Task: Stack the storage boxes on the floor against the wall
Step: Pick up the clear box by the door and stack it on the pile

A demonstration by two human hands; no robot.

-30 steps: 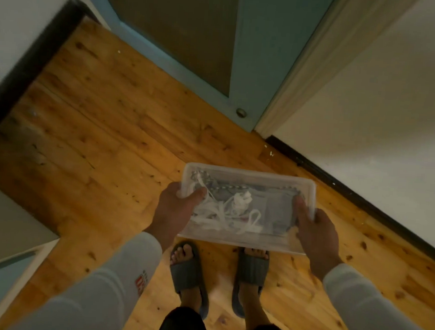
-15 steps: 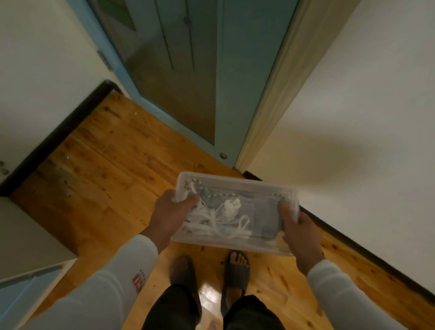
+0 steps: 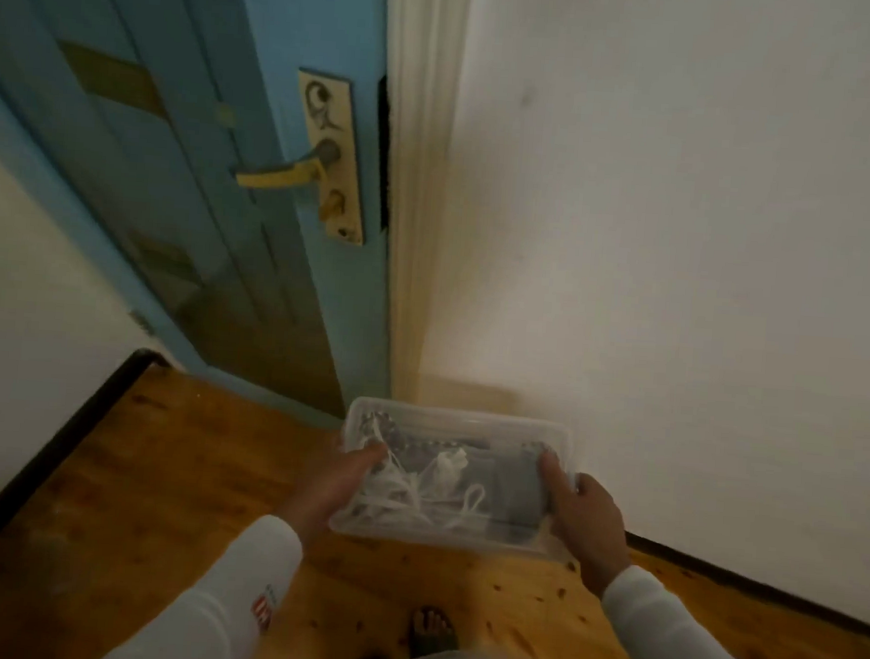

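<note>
- Holding a clear plastic storage box (image 3: 459,429), rectangular with rounded corners, both hands keep it level above the glossy plank floor (image 3: 154,490), near the white wall (image 3: 682,295) and beside the blue door (image 3: 271,292).
- White cords (image 3: 411,497) (tangled) show through its lid.
- Left hand (image 3: 332,481) grips the left short edge and right hand (image 3: 582,519) the right, thumbs on top.

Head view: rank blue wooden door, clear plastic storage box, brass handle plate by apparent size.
1. blue wooden door
2. clear plastic storage box, though nearness to the camera inflates it
3. brass handle plate
</note>
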